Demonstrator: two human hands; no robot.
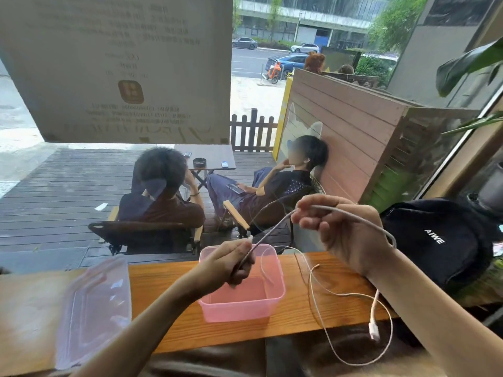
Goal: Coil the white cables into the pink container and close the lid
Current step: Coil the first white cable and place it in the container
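A pink container (239, 308) stands open on the wooden counter (168, 303), and it looks empty. My left hand (231, 261) hovers over it, pinching one end of a white cable (272, 229). That cable runs up to my right hand (334, 229), which grips it higher, and loops on past my wrist. A thinner white cable (315, 295) trails from the container rim over the counter and hangs off the near edge, with a white plug (374, 331) dangling. The clear lid (94, 308) lies flat to the left of the container.
A black backpack (441, 240) sits on the counter at the right, close to my right forearm. A window runs along the counter's far edge; two people sit on chairs on the deck outside. Plant leaves hang at the upper right.
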